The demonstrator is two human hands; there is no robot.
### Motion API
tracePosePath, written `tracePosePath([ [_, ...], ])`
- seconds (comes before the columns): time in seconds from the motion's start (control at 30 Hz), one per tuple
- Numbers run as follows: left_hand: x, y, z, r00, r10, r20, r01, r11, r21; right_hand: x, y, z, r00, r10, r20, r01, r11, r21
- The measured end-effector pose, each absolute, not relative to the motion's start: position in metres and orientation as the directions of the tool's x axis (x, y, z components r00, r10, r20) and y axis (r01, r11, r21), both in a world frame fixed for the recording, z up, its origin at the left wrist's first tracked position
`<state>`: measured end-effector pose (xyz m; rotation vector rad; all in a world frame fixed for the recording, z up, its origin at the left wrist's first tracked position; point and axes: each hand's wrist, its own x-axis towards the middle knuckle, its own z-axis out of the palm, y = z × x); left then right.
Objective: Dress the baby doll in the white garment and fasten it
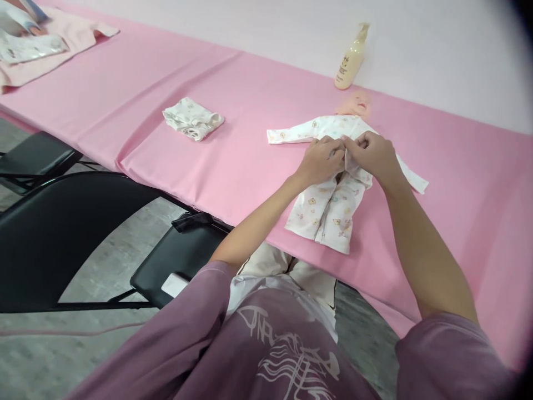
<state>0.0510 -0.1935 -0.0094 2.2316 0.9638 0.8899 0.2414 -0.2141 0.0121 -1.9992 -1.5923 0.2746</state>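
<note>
Pinching the patterned clothes [318,204] beneath the grip, the left hand [323,160] and right hand [372,155] seemingly fasten or straighten their front. The next move probably calls for aligned edges; beyond the grip come the doll's head [357,105], then the pump bottle [350,64].

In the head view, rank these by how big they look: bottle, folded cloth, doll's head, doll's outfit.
By visible area:
1. Doll's outfit, though the left hand and right hand partly cover it
2. Folded cloth
3. Bottle
4. Doll's head
</note>
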Motion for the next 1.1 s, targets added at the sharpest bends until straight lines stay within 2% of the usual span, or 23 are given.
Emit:
tracePosePath([
  [0.17,0.049,-0.175,-0.011,0.476,0.806,0.351,0.395,-0.553,0.734,0.233,-0.217,0.022,0.259,0.954,0.150,0.848,-0.150,-0.509],
  [0.3,0.050,-0.156,-0.020,0.536,0.728,0.427,0.310,-0.640,0.703,0.227,-0.230,0.026,0.227,0.966,0.121,0.846,-0.134,-0.516],
  [0.5,0.053,-0.131,-0.029,0.614,0.624,0.484,0.294,-0.750,0.593,0.231,-0.232,0.013,0.273,0.937,0.219,0.813,-0.103,-0.572],
  [0.77,0.052,-0.134,-0.031,0.613,0.602,0.512,0.273,-0.769,0.578,0.240,-0.227,-0.005,0.385,0.876,0.291,0.747,-0.111,-0.655],
  [0.97,0.059,-0.138,-0.023,0.588,0.661,0.466,0.254,-0.697,0.670,0.258,-0.227,-0.015,0.394,0.888,0.237,0.621,-0.067,-0.781],
  [1.1,0.066,-0.138,-0.011,0.588,0.721,0.367,0.269,-0.602,0.752,0.269,-0.228,-0.016,0.398,0.896,0.198,0.555,-0.064,-0.829],
])
